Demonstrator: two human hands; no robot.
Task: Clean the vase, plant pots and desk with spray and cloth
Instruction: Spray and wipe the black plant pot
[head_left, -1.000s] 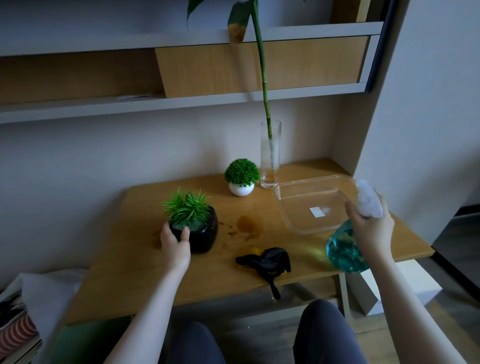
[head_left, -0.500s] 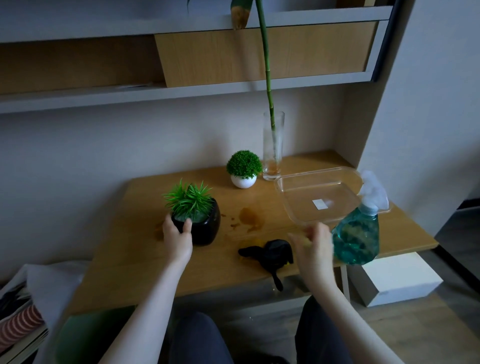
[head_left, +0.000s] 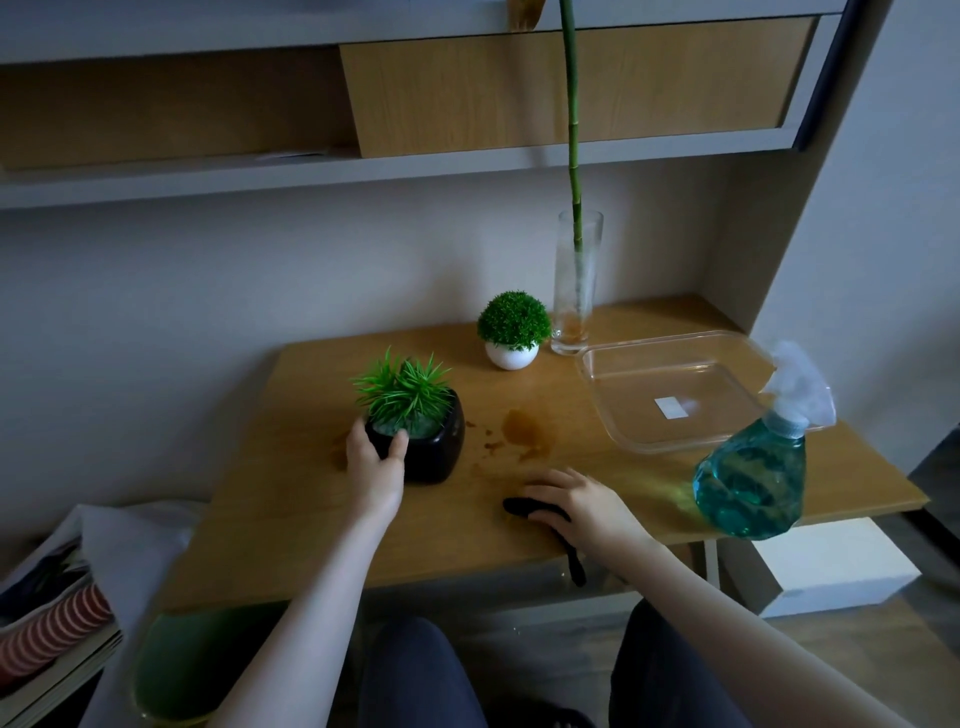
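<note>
Glass vase (head_left: 575, 291) with green stem (head_left: 573, 130); clear tray (head_left: 675, 395) beside it.

Black cloth (head_left: 524, 508), teal spray bottle (head_left: 750, 480)

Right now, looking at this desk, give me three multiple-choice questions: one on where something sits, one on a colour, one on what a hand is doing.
1. Where does the spray bottle stand?
A. right front of the desk
B. on the shelf
C. inside the clear tray

2. What colour is the pot of the round bushy plant?
A. black
B. white
C. red

3. What is the left hand doing?
A. lying flat on the desk
B. squeezing the spray bottle
C. gripping the black pot

Answers: 1 A, it stands beside the clear tray near the front edge. 2 B, the bowl under the foliage is white. 3 C, its fingers wrap the pot's rim.
</note>
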